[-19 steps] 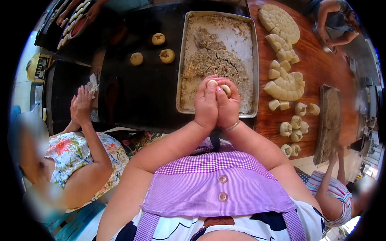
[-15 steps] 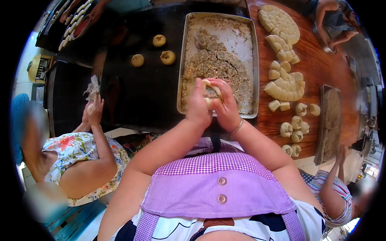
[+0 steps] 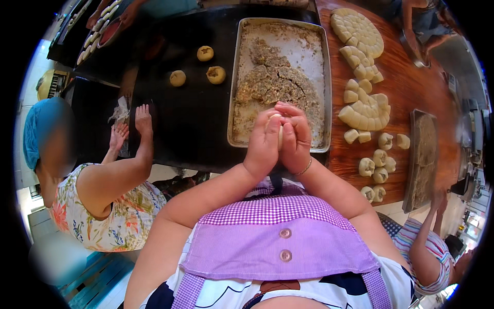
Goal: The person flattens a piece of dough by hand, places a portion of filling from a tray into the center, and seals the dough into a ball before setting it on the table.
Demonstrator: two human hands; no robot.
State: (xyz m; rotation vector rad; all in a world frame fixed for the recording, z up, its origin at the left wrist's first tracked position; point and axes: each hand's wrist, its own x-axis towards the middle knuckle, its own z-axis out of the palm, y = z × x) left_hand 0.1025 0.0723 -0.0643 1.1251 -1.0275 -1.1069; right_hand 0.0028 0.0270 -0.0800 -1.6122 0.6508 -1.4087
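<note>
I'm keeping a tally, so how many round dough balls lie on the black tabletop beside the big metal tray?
3: the far ball, the ball nearest the tray and the leftmost ball. None looks hidden; the held dough isn't counted.

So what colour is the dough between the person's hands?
The dough is pale cream, seen best in the head view.

On my feed, filling (image 3: 275,85) lies in the tray (image 3: 306,44), three buns (image 3: 216,75) left of it, dough pieces (image 3: 364,114) on the table (image 3: 342,172) to its right.
</note>
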